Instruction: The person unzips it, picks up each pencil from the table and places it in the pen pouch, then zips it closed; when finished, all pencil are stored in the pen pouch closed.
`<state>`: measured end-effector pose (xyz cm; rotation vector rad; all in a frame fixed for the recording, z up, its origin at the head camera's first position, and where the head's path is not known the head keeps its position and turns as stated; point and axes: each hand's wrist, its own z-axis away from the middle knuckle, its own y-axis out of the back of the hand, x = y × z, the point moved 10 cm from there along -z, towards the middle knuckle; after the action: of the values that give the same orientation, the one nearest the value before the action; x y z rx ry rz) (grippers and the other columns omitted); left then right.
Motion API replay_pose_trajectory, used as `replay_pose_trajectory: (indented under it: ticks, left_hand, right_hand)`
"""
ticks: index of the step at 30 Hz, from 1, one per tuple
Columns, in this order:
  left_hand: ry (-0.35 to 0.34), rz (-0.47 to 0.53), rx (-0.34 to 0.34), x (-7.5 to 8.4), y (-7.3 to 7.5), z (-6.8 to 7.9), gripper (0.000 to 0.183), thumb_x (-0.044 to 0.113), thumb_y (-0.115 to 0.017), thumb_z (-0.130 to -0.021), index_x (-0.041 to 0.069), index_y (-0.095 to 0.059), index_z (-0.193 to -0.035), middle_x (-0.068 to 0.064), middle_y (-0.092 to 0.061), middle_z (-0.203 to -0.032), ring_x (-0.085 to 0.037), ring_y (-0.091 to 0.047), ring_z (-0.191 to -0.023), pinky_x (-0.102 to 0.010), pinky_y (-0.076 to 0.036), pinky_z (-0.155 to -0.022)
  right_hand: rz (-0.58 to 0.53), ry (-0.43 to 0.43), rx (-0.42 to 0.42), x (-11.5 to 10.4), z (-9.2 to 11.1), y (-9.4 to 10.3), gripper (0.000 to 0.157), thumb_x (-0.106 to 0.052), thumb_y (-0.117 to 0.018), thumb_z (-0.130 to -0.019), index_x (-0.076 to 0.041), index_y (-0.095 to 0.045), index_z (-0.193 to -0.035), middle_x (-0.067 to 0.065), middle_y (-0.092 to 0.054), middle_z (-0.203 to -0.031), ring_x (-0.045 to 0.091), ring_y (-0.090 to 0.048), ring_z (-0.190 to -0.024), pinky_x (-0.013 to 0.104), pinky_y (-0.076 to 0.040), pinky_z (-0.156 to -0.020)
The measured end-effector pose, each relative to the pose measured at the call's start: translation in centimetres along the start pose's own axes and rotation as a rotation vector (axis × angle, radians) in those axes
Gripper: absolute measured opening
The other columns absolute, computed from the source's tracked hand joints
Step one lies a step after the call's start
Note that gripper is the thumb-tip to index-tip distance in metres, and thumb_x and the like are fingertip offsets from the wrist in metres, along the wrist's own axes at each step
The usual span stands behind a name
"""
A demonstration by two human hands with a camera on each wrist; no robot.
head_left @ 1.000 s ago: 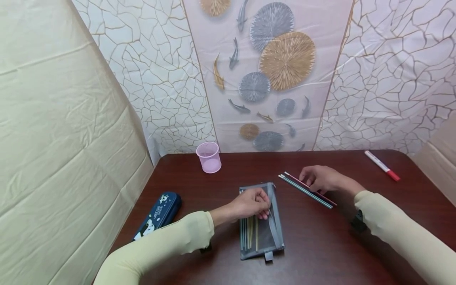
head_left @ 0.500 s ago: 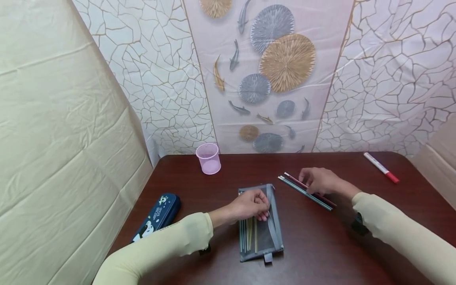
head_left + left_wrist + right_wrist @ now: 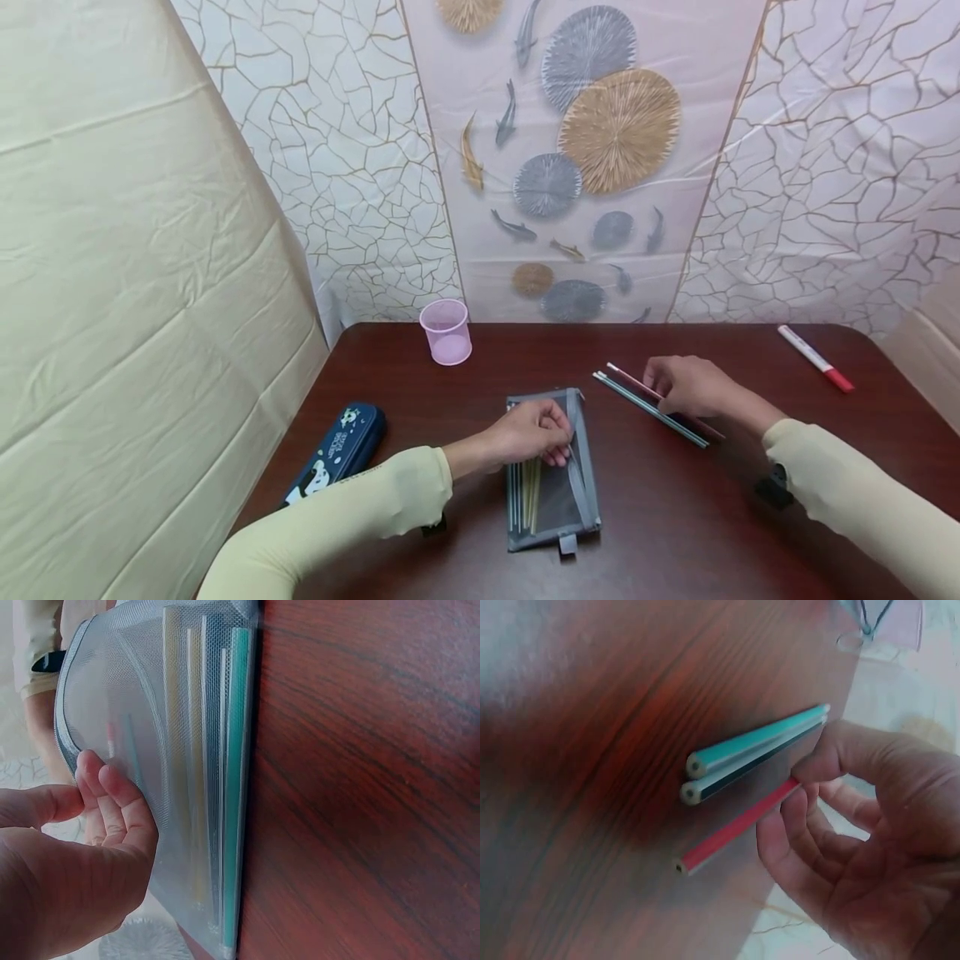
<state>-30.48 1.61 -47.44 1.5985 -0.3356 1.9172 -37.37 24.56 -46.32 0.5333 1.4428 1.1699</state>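
My right hand [image 3: 690, 387] pinches a red pencil [image 3: 739, 827] between thumb and fingers, at the right of the table. Two green pencils [image 3: 647, 407] lie side by side on the table just left of it. In the middle, my left hand [image 3: 531, 429] pinches the edge of a grey mesh zip pouch [image 3: 557, 500] near its zipper. Through the mesh show yellow pencils [image 3: 176, 712] and a green pencil [image 3: 238, 750], with darker ones between them. The left wrist view has the left hand's curled fingers in front of the mesh.
A dark blue pencil case [image 3: 337, 450] with a cartoon print lies at the left. At the back stands a pink mesh cup [image 3: 447, 335]. A white marker with a red cap [image 3: 816, 358] lies at the far right. A patterned cloth [image 3: 570, 208] hangs behind the table.
My right hand has shifted the red pencil slightly away from the green pair, widening the gap. Inside the pouch the yellow pencils sit closer together. My left hand stays at the pouch edge.
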Motion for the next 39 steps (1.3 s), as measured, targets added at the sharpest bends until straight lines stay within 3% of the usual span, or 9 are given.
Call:
replay_pose_trajectory:
  ticks: [4, 8, 11, 16, 21, 27, 33, 39]
  left_hand:
    - [0.003, 0.018, -0.005, -0.2, -0.2, -0.1, 0.004, 0.002, -0.066, -0.100, 0.001, -0.062, -0.102, -0.007, -0.071, -0.076, -0.016, -0.071, -0.065, -0.033, -0.065, -0.068]
    - [0.004, 0.028, -0.005, -0.3, -0.3, -0.2, 0.004, 0.002, -0.065, -0.100, 0.000, -0.062, -0.102, -0.006, -0.071, -0.075, -0.015, -0.071, -0.065, -0.029, -0.063, -0.065]
    - [0.004, 0.033, -0.004, -0.4, -0.3, -0.2, 0.004, 0.002, -0.065, -0.100, 0.000, -0.062, -0.102, -0.006, -0.071, -0.075, -0.015, -0.071, -0.065, -0.027, -0.063, -0.064]
    - [0.006, 0.040, -0.013, -0.3, -0.3, -0.2, 0.005, 0.002, -0.065, -0.100, 0.000, -0.061, -0.103, -0.006, -0.070, -0.075, -0.014, -0.070, -0.065, -0.025, -0.062, -0.063]
    - [0.008, 0.043, -0.015, -0.2, -0.4, -0.3, 0.005, 0.000, -0.064, -0.099, 0.001, -0.061, -0.102, -0.006, -0.070, -0.075, -0.014, -0.070, -0.064, -0.024, -0.061, -0.062]
    - [0.011, 0.025, -0.009, -0.1, -0.2, -0.3, 0.004, 0.003, -0.065, -0.100, 0.002, -0.061, -0.103, -0.006, -0.071, -0.077, -0.015, -0.071, -0.067, -0.030, -0.064, -0.067]
    - [0.010, 0.015, -0.004, 0.1, -0.2, -0.3, 0.004, 0.003, -0.065, -0.101, 0.002, -0.062, -0.104, -0.007, -0.072, -0.078, -0.015, -0.071, -0.068, -0.035, -0.066, -0.070]
    - [-0.015, 0.024, -0.007, 0.3, -0.7, -0.3, 0.004, 0.003, -0.064, -0.101, 0.004, -0.061, -0.103, -0.006, -0.071, -0.077, -0.014, -0.070, -0.067, -0.029, -0.063, -0.065]
  right_hand:
    - [0.114, 0.052, 0.072, -1.7, 1.1, 0.8, 0.033, -0.016, -0.086, -0.081, -0.016, -0.065, -0.108, -0.002, -0.070, -0.088, 0.015, -0.060, -0.074, 0.031, -0.048, -0.060]
    - [0.078, 0.061, 0.094, -3.3, 1.9, 1.0, 0.032, -0.013, -0.084, -0.082, -0.016, -0.066, -0.108, -0.001, -0.072, -0.091, 0.015, -0.061, -0.077, 0.031, -0.049, -0.063]
    - [-0.104, 0.061, 0.040, -4.4, 2.4, 0.0, 0.030, -0.006, -0.080, -0.083, -0.013, -0.066, -0.109, 0.005, -0.073, -0.095, 0.016, -0.063, -0.076, 0.033, -0.053, -0.062]
    - [-0.569, 0.032, -0.186, -6.1, 3.8, -3.5, 0.035, 0.003, -0.069, -0.088, 0.004, -0.057, -0.121, 0.017, -0.066, -0.097, 0.023, -0.067, -0.073, 0.034, -0.061, -0.058]
    - [-0.770, -0.040, -0.316, -6.9, 5.2, -6.4, 0.037, 0.000, -0.064, -0.088, 0.008, -0.054, -0.123, 0.008, -0.065, -0.091, 0.024, -0.068, -0.077, 0.032, -0.061, -0.062]
    - [-0.832, -0.092, -0.355, -7.8, 5.3, -8.3, 0.036, -0.005, -0.059, -0.089, 0.007, -0.053, -0.123, 0.003, -0.058, -0.087, 0.020, -0.061, -0.076, 0.033, -0.059, -0.064]
    - [-0.838, -0.128, -0.312, -8.5, 4.0, -9.1, 0.034, -0.006, -0.060, -0.091, 0.005, -0.053, -0.123, 0.004, -0.058, -0.086, 0.017, -0.060, -0.075, 0.030, -0.059, -0.063]
    - [-0.897, -0.195, -0.233, -8.9, 3.2, -10.0, 0.029, -0.011, -0.064, -0.095, 0.001, -0.053, -0.120, 0.005, -0.065, -0.087, 0.015, -0.066, -0.074, 0.031, -0.063, -0.065]
